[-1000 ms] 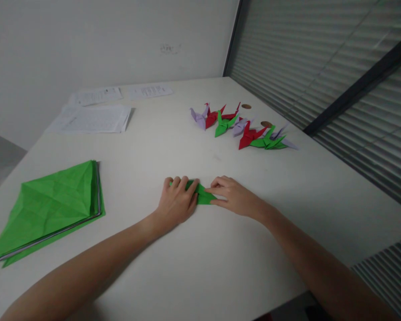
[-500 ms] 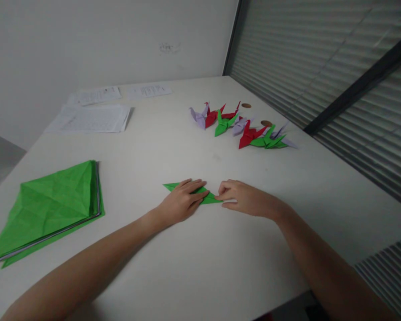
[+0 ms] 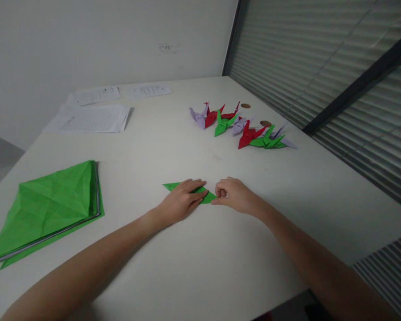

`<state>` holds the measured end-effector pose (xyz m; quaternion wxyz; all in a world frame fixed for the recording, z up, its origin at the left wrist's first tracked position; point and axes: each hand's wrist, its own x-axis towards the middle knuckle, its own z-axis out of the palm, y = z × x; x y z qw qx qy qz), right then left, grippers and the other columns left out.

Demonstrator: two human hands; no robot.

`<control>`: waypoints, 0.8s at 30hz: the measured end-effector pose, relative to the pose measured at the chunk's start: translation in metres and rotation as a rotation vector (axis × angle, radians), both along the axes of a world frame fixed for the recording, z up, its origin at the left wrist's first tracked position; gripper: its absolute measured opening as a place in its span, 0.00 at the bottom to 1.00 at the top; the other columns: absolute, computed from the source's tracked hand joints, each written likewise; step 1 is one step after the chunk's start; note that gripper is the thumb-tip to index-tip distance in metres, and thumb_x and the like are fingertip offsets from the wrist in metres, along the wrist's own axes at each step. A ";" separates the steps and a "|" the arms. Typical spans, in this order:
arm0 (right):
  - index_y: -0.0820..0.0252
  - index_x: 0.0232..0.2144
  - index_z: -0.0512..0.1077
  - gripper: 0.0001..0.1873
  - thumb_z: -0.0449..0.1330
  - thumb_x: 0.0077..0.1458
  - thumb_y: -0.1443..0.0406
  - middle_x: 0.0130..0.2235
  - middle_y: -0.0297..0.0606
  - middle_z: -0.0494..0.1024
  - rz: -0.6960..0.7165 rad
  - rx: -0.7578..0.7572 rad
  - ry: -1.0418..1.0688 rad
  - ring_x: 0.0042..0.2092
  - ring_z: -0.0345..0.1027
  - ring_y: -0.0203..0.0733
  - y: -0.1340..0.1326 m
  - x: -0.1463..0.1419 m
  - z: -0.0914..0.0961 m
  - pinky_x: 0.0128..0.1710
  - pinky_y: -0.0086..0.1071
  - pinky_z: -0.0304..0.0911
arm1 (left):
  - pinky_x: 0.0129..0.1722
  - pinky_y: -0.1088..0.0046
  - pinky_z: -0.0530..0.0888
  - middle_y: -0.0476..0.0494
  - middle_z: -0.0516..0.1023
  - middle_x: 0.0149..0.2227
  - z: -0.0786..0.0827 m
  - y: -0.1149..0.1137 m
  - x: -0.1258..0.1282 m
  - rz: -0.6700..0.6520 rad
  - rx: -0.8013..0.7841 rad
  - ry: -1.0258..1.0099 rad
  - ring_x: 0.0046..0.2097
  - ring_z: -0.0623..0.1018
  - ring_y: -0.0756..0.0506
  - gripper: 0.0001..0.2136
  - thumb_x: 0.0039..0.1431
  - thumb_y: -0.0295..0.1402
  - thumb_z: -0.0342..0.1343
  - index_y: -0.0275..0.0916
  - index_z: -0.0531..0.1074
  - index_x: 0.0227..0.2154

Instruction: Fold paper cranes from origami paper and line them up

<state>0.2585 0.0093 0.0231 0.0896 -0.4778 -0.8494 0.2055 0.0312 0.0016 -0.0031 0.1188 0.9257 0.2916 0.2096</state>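
A narrow folded piece of green paper point(image 3: 171, 186) lies flat on the white table point(image 3: 200, 249) in front of me. My left hand point(image 3: 182, 202) rests on it with fingers stretched out flat, pressing it down. My right hand point(image 3: 235, 196) sits at the paper's right tip with its fingers curled together, thumb and forefinger pinching that tip.
A stack of green paper sheets point(image 3: 50, 207) lies at the left. Several folded paper cranes point(image 3: 240, 125) in red, green and lilac stand at the back right, with two brown coins point(image 3: 265, 123) near them. Printed white papers point(image 3: 93, 118) lie at the far left. Window blinds run along the right.
My left hand went from curled fingers to flat on the green paper, uncovering its left point. My right hand slid right along the paper, then came back left and curled at the tip.
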 end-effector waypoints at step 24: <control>0.64 0.45 0.72 0.17 0.63 0.55 0.61 0.44 0.48 0.74 0.140 0.420 -0.319 0.45 0.64 0.54 -0.032 -0.023 0.009 0.42 0.44 0.57 | 0.64 0.49 0.59 0.31 0.60 0.64 -0.004 -0.001 -0.001 0.178 0.041 0.128 0.66 0.59 0.38 0.22 0.67 0.29 0.42 0.30 0.57 0.62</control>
